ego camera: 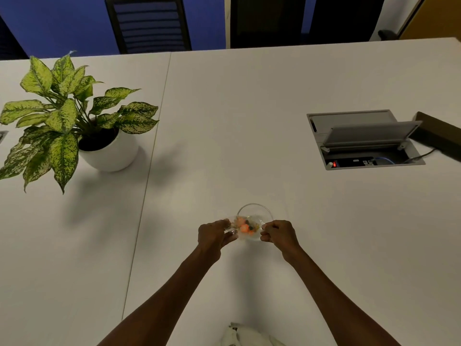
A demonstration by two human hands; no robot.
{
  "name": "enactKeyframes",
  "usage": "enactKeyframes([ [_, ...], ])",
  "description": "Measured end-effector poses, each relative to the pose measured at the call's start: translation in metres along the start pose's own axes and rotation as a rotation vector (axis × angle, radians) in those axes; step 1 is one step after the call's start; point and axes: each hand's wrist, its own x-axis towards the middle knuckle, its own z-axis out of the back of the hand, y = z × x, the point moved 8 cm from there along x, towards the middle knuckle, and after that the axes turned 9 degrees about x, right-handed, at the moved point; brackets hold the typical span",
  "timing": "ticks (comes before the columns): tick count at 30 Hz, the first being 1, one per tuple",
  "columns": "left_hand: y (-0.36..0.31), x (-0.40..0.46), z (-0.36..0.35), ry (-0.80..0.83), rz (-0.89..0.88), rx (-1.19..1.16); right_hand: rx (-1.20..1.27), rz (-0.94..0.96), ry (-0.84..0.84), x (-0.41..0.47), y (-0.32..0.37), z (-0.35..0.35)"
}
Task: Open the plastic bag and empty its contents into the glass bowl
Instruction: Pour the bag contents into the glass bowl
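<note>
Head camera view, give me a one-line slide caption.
Both hands, left hand and right hand, grip plastic bag over glass bowl.

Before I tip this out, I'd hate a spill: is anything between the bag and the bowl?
Nothing visible. The plastic bag is held by the left hand and right hand right at the glass bowl, over its near side, with only clear plastic between contents and bowl.

Office meeting room — white table [249, 108], cable hatch [361, 141], mesh chair [149, 23]
</note>
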Motion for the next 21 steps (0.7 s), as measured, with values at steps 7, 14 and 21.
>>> enactKeyframes([
  [7, 0.0013, -0.0014, -0.0028, 0.006, -0.01, 0.025, -0.023, -0.013, -0.011, 0.0034, -0.0058, 0.0036],
  [14, -0.0003, -0.0025, -0.0045, 0.028, -0.007, 0.038, -0.025, -0.015, -0.005, 0.0039, -0.0084, 0.0042],
  [21, -0.0013, -0.0046, -0.0062, 0.016, 0.007, 0.054, -0.029, -0.032, -0.007, 0.0047, -0.0103, 0.0049],
])
